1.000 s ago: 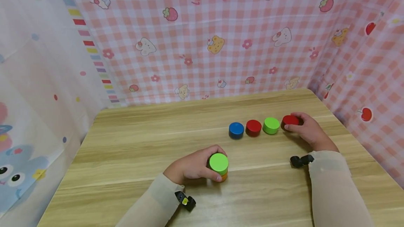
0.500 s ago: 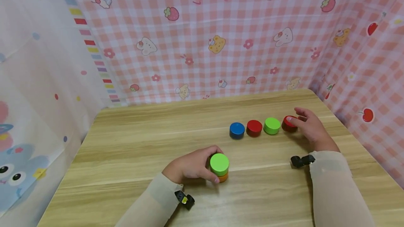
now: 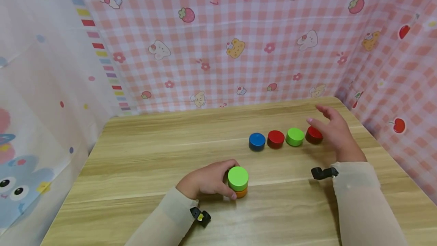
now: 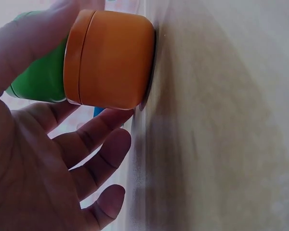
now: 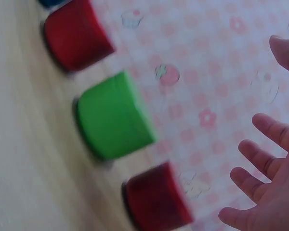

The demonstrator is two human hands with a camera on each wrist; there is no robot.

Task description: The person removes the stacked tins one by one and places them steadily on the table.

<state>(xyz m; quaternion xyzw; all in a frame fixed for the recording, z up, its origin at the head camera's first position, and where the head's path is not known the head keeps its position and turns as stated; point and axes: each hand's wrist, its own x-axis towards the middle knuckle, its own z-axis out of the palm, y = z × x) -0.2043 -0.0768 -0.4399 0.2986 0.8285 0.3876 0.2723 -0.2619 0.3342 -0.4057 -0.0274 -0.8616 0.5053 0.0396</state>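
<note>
At the middle front of the table, my left hand [image 3: 212, 180] holds a stack of two small round containers. The green container [image 3: 238, 178] sits on the orange container [image 4: 116, 57], which has a seam near its top and stands on the wood. Thumb and index finger are around the stack, while the other fingers spread beside it in the left wrist view. My right hand [image 3: 338, 134] is raised, fingers apart and holding nothing, just behind and right of a red container [image 3: 314, 135]. That one ends a row with another green container [image 5: 116, 115], a second red container [image 3: 275, 139] and a blue container [image 3: 257, 142].
The wooden table [image 3: 153, 143] reaches back to a pink checked cloth [image 3: 218, 56] hanging behind it. More cloth hangs at both sides. A small black wrist camera [image 3: 324, 173] sits at the right cuff, another [image 3: 200, 216] at the left.
My right hand has let go of the rightmost red container and lifted up and back, its fingers opening. The left hand and its stack have stayed in place.
</note>
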